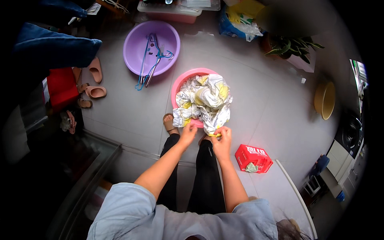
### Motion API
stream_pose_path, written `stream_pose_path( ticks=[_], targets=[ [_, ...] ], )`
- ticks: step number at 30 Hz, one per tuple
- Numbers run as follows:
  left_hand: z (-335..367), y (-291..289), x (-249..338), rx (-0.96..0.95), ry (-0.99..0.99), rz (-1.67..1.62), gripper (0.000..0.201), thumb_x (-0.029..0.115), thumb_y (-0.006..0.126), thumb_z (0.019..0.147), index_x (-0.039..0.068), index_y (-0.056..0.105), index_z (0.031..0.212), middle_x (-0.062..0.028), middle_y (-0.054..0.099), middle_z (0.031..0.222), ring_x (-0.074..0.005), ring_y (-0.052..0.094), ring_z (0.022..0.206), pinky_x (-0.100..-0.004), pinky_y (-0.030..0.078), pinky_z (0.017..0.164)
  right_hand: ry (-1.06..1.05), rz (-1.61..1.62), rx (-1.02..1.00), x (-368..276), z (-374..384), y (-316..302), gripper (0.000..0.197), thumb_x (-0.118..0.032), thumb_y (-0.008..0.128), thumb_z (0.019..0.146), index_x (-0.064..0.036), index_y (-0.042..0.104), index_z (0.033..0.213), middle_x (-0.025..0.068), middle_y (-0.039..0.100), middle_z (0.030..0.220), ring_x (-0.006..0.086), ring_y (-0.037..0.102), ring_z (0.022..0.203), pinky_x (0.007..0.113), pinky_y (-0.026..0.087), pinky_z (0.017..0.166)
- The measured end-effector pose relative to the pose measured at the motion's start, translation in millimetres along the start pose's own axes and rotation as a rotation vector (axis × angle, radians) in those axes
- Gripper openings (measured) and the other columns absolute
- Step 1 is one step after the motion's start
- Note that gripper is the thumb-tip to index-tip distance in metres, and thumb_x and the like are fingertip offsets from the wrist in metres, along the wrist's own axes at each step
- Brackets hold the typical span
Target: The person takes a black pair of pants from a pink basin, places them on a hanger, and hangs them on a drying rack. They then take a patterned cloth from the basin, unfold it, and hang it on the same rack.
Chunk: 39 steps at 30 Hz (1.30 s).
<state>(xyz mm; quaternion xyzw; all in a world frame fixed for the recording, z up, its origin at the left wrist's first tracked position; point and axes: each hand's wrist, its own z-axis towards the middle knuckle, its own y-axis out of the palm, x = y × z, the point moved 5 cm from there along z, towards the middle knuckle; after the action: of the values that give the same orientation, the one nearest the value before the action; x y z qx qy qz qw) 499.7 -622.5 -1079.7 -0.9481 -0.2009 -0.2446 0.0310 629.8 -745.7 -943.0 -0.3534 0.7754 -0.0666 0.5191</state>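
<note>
A large, crumpled white cloth (210, 96) with yellow patches and thin dark lines is heaped in a pink basin (176, 86) on the floor. It spills over the basin's near right side. My right hand (222, 140) pinches a yellow edge of this cloth just outside the near rim. Beside the cloth's near left corner, my left hand (188, 134) has its fingers bent together. Whether cloth is between those fingertips is hidden. Both forearms reach forward over my legs.
A purple basin (132, 48) holding several hangers (152, 66) stands far left. Pink slippers (96, 92) lie at the left. A red box (254, 158) sits near right. Farther off are a potted plant (290, 48), a yellowish basin (324, 100) and a blue bag (230, 26).
</note>
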Motion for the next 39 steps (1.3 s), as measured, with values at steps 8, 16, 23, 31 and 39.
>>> stream_pose_path(
  ticks=[8, 16, 23, 31, 39],
  targets=[
    [77, -69, -51, 0.403, -0.062, 0.391, 0.075, 0.025, 0.066, 0.083, 0.009, 0.026, 0.144, -0.0196, 0.027, 0.146, -0.0341, 0.024, 0.137, -0.0396, 0.023, 0.111, -0.229, -0.363, 0.167, 65, 101, 67, 0.048, -0.005, 0.071, 0.072, -0.0093, 0.055, 0.117, 0.0189, 0.041, 0.126, 0.0378, 0.044, 0.116, 0.042, 0.039, 0.097],
    [148, -99, -125, 0.506, -0.128, 0.524, 0.081, 0.024, 0.07, 0.077, -0.001, 0.026, 0.141, -0.0227, 0.027, 0.143, -0.0325, 0.023, 0.134, -0.0398, 0.023, 0.11, -0.105, -0.365, -0.136, 152, 163, 107, 0.041, -0.007, 0.075, 0.068, -0.0071, 0.053, 0.103, 0.0162, 0.058, 0.096, 0.0399, 0.055, 0.093, 0.042, 0.045, 0.081],
    [96, -45, -90, 0.246, 0.123, -0.091, 0.036, 0.006, 0.053, 0.084, -0.003, 0.052, 0.119, -0.0072, 0.062, 0.099, -0.0161, 0.058, 0.086, -0.0283, 0.047, 0.075, -0.025, -0.176, 0.023, 168, 71, 81, 0.039, -0.01, 0.073, 0.074, -0.001, 0.049, 0.103, 0.0153, 0.056, 0.096, 0.0303, 0.056, 0.092, 0.037, 0.043, 0.085],
    [-143, 39, 70, -0.416, 0.049, -0.5, 0.024, 0.0, 0.049, 0.079, 0.0, 0.063, 0.099, 0.002, 0.061, 0.085, -0.0047, 0.055, 0.071, -0.0213, 0.043, 0.063, 0.443, 0.606, 0.299, 145, 45, 9, 0.028, -0.016, 0.06, 0.089, -0.0078, 0.044, 0.111, 0.0057, 0.056, 0.099, 0.0137, 0.055, 0.087, 0.029, 0.049, 0.07],
    [-291, 38, 201, -0.762, 0.603, -0.228, 0.007, 0.004, 0.054, 0.076, -0.003, 0.054, 0.074, -0.0118, 0.052, 0.062, -0.0263, 0.053, 0.053, -0.0327, 0.039, 0.052, 0.313, 0.375, 0.128, 79, 12, -42, 0.018, -0.012, 0.061, 0.087, -0.004, 0.052, 0.101, 0.0051, 0.056, 0.098, 0.0127, 0.053, 0.085, 0.027, 0.043, 0.077]
  ],
)
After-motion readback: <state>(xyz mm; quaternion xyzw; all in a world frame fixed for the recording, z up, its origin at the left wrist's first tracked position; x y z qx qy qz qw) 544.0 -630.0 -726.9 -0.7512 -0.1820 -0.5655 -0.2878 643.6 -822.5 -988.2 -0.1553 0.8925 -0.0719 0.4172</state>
